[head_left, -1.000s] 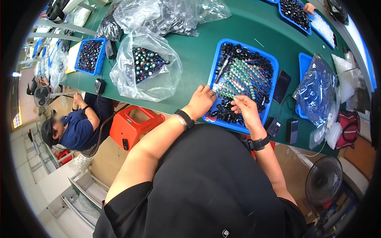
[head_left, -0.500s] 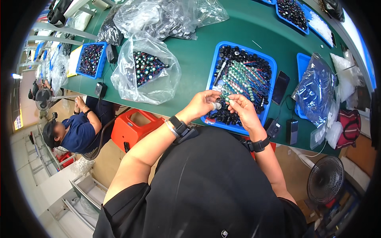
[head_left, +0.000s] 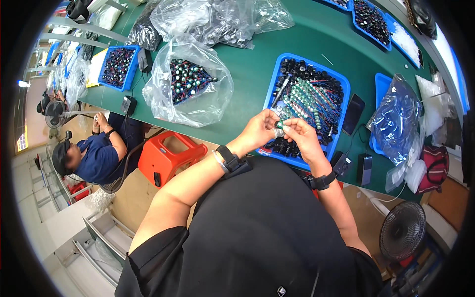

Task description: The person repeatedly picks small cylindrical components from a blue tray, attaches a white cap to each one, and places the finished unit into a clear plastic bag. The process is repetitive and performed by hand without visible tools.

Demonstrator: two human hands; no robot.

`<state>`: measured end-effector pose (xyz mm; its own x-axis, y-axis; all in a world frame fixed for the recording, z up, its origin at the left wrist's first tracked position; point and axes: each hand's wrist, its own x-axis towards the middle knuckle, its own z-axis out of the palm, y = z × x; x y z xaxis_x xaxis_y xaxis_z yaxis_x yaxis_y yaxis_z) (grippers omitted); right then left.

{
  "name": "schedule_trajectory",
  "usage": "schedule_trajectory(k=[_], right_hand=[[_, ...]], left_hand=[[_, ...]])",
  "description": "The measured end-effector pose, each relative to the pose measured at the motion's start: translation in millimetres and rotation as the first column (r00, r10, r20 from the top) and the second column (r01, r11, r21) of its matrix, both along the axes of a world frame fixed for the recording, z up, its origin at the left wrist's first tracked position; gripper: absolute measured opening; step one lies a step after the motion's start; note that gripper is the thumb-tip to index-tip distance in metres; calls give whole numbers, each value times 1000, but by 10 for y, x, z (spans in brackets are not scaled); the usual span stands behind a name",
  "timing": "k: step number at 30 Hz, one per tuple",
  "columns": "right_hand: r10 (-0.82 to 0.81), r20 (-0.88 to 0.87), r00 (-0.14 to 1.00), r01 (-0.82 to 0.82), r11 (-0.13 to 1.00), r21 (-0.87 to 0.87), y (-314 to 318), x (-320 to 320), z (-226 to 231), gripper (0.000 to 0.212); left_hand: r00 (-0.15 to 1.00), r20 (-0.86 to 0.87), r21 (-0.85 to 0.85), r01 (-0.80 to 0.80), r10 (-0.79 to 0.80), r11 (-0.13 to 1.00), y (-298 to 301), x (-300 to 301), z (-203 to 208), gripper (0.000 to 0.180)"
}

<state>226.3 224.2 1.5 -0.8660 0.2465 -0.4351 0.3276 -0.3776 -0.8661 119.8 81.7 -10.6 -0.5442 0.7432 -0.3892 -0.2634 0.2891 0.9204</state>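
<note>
In the head view, the left hand point(head_left: 258, 130) and the right hand point(head_left: 304, 136) both grasp with fingertips one small, round green-and-black piece point(head_left: 279, 124), above the seven o'clock part of a blue rectangular plastic tray point(head_left: 292, 162). There, a red-and-white label point(head_left: 265, 151) is too tiny for reading. Towards nine o'clock lies a wrinkled transparent plastic bag point(head_left: 162, 106).

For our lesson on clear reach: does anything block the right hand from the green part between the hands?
Nothing visible does: the right hand has the green part at its fingertips, beside the left hand.
</note>
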Motion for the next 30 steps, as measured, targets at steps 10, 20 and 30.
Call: schedule_trajectory(k=[10,20,30], right_hand=[[14,14,1000,-14,999,35,9,-25,-74,8],[67,161,985,-51,993,-105,79,-44,-109,14],[53,176,983,-53,999,-4,64,-31,-115,19]], left_hand=[[998,-67,-26,-7,6,1000,29,43,-82,31],[988,144,65,-72,62,995,-12,20,-50,43],[937,330,38,-131,111,991,-6,-6,-65,31]])
